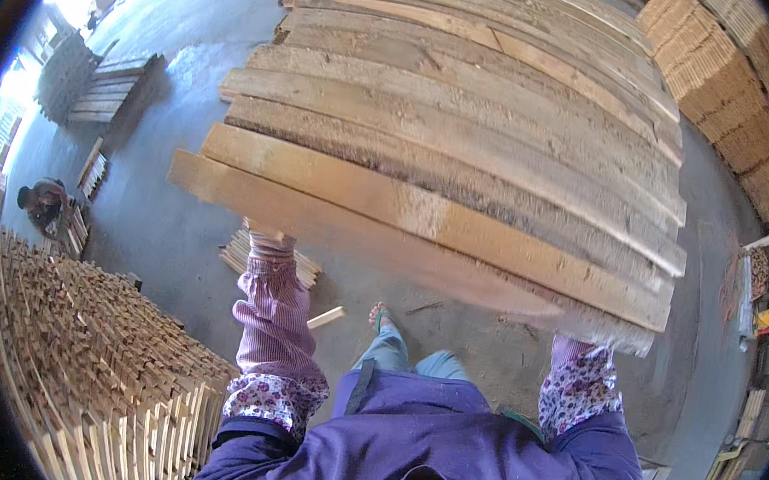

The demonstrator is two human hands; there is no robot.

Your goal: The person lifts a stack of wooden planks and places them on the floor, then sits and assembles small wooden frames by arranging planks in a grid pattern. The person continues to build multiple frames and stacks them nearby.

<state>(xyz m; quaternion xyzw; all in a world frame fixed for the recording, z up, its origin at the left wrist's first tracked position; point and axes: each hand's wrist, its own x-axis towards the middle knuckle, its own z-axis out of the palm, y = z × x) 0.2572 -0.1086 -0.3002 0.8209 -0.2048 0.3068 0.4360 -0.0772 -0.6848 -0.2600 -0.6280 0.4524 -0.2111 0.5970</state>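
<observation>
A wide row of rough wooden planks (468, 146) lies side by side in front of me, with uneven left ends. The nearest plank (349, 223) is smeared by motion along its lower edge. From below, my left hand (267, 231) reaches to the underside of this plank near its left end; only the wrist part shows, and the fingers are hidden. A flowered right cuff (579, 384) goes up under the right end of the near planks, which cover my right hand. Whether the fingers grip the wood does not show.
To the left rises a big stack of thin wood strips (115, 344). Farther left, a person (43, 205) crouches by small wood piles. A loose stick (327, 317) and a small strip bundle (237, 252) lie on the floor. Tall wood stacks (722, 97) stand at right.
</observation>
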